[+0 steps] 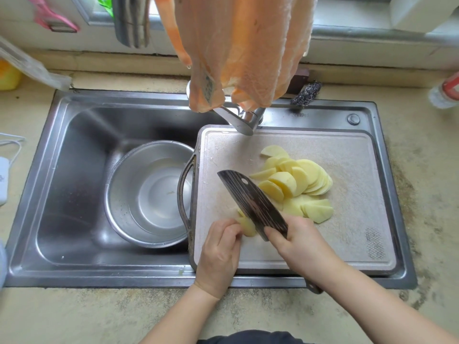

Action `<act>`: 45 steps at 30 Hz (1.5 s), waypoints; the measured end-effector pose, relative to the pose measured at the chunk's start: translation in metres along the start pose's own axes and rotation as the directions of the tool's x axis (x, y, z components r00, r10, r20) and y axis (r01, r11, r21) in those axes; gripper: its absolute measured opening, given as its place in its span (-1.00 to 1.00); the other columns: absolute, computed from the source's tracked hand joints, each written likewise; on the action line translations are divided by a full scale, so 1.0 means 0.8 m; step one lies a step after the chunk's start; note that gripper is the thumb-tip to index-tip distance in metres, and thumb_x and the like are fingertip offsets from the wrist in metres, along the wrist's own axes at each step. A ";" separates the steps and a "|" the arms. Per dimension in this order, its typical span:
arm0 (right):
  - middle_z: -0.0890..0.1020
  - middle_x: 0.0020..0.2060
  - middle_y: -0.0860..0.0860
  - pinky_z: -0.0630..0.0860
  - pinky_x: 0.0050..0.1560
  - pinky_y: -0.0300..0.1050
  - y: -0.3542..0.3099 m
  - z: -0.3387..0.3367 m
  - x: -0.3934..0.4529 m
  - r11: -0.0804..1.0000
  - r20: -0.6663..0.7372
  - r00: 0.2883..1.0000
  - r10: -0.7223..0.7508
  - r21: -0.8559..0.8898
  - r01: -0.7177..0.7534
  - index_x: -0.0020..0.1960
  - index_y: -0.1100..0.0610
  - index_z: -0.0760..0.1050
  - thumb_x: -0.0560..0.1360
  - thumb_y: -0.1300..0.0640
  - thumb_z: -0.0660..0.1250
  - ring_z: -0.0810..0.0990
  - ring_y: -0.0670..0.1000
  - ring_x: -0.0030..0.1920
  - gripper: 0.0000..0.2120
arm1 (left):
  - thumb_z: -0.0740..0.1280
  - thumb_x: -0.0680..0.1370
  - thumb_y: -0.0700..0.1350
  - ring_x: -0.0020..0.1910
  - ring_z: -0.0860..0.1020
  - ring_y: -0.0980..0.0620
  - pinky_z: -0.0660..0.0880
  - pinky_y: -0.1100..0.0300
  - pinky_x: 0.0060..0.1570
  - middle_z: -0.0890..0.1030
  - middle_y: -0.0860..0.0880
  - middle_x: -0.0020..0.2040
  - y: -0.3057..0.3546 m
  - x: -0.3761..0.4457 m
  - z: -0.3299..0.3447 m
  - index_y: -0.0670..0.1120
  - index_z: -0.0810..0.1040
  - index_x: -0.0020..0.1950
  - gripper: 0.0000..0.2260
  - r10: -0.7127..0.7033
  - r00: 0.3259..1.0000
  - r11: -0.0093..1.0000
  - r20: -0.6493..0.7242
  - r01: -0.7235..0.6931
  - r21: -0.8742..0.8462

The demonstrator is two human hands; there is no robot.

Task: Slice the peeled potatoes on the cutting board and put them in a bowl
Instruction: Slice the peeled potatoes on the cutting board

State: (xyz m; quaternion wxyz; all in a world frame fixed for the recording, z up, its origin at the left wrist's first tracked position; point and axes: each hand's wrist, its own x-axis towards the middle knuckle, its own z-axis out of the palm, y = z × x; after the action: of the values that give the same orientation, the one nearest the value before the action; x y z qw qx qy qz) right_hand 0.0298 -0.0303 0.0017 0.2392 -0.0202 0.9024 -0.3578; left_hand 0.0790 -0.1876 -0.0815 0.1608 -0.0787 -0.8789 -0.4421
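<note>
Looking down from the head camera, a grey cutting board (pixel 347 239) lies across the right half of a steel sink (pixel 74 194), filling the centre right of the frame. Low on the board, left of centre, the left hand (pixel 219 254) curls its fingers onto a small remaining piece of peeled potato (pixel 248 226), pinning it to the board. Just to its right, the right hand (pixel 298 244) grips the handle end of a dark, wood-grain patterned cleaver (pixel 250 202); the blade slants up and left, its edge meeting the potato piece beside the left fingertips. Beyond the blade, toward the middle of the board, a pile of pale yellow potato slices (pixel 298 184) lies overlapped and fanned out. Left of the board, down in the sink basin, stands a stainless steel bowl (pixel 119 194) holding some water; no slices show in it. A faucet (pixel 238 120) reaches over the board's upper edge, and an orange towel (pixel 248 45) hangs at the top centre. A steel scourer (pixel 306 93) sits behind the sink.
</note>
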 end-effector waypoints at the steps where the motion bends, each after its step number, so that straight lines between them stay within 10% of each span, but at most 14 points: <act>1: 0.37 -0.58 -0.06 0.29 -0.43 -0.26 0.004 -0.003 -0.005 1.000 0.004 1.000 0.018 -0.004 -0.018 -0.39 -0.03 0.35 0.47 0.12 0.30 0.37 -0.13 -0.49 -0.71 | 0.25 0.52 -0.30 -0.05 0.47 0.07 0.41 0.37 0.08 0.48 -0.01 -0.04 0.000 0.000 0.000 -0.11 0.46 -0.02 -0.88 -0.005 1.000 1.000 0.000 0.005 0.003; 14: 0.35 -0.58 -0.07 0.26 -0.53 -0.29 0.011 -0.004 -0.015 0.997 0.087 0.994 0.063 -0.052 -0.059 -0.36 0.03 0.37 0.48 0.09 0.27 0.38 -0.14 -0.53 -0.76 | 0.46 0.42 -0.27 -0.14 0.39 0.21 0.40 0.36 -0.08 0.43 0.10 -0.07 0.006 0.014 -0.007 -0.13 0.47 0.10 -0.69 -0.203 0.969 0.979 0.140 0.199 0.047; 20: 0.36 -0.56 -0.05 0.33 -0.48 -0.14 0.014 -0.001 -0.019 0.995 0.034 0.995 0.096 0.028 -0.097 -0.34 0.09 0.35 0.47 0.10 0.26 0.34 -0.08 -0.55 -0.77 | 0.44 0.45 -0.18 -0.32 0.34 0.16 0.35 0.26 -0.32 0.38 0.09 -0.32 0.013 0.018 -0.022 -0.10 0.44 -0.23 -0.82 -0.245 0.955 0.965 0.164 0.225 0.132; 25: 0.36 -0.57 -0.07 0.32 -0.53 -0.18 0.012 0.008 -0.023 0.996 0.083 0.993 0.088 0.016 -0.090 -0.38 -0.05 0.33 0.46 0.09 0.25 0.38 -0.11 -0.58 -0.75 | 0.42 0.50 -0.10 -0.40 0.42 0.14 0.37 0.28 -0.34 0.44 0.10 -0.41 0.021 0.016 -0.016 -0.04 0.42 -0.25 -0.80 -0.562 0.826 0.826 0.044 0.559 0.074; 28: 0.36 -0.57 -0.08 0.33 -0.52 -0.20 0.011 0.010 -0.023 0.995 0.078 0.992 0.095 0.016 -0.096 -0.35 -0.07 0.34 0.46 0.09 0.25 0.37 -0.11 -0.57 -0.77 | 0.35 0.53 -0.11 -0.33 0.53 0.17 0.45 0.37 -0.25 0.54 0.09 -0.32 0.029 0.017 -0.010 0.00 0.44 -0.19 -0.86 -0.599 0.796 0.800 0.083 0.600 0.018; 35: 0.36 -0.56 -0.08 0.32 -0.48 -0.21 0.010 0.005 -0.020 0.997 0.086 0.994 0.067 -0.055 -0.063 -0.41 -0.04 0.27 0.47 0.11 0.25 0.36 -0.10 -0.52 -0.70 | 0.24 0.58 -0.08 -0.35 0.56 -0.14 0.54 -0.19 -0.26 0.58 -0.12 -0.35 0.036 0.027 -0.006 -0.05 0.41 -0.25 -0.79 -0.646 0.730 0.725 0.223 0.678 -0.118; 45: 0.46 -0.43 -0.05 0.41 -0.24 -0.05 0.010 0.007 -0.025 0.991 0.085 0.996 0.010 -0.136 0.002 -0.08 0.03 0.48 0.47 0.11 0.21 0.50 0.10 -0.25 -0.91 | 0.31 0.50 -0.20 -0.38 0.60 -0.17 0.59 -0.19 -0.25 0.60 -0.15 -0.41 0.047 0.025 0.001 -0.03 0.46 -0.37 -0.76 -0.757 0.610 0.562 0.234 0.791 -0.241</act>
State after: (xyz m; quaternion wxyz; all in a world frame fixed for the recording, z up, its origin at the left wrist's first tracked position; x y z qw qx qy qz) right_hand 0.0513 -0.0236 0.0009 0.2765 -0.0500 0.9137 -0.2937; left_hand 0.0704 -0.1646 -0.0467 -0.1106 0.2671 -0.7467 -0.5991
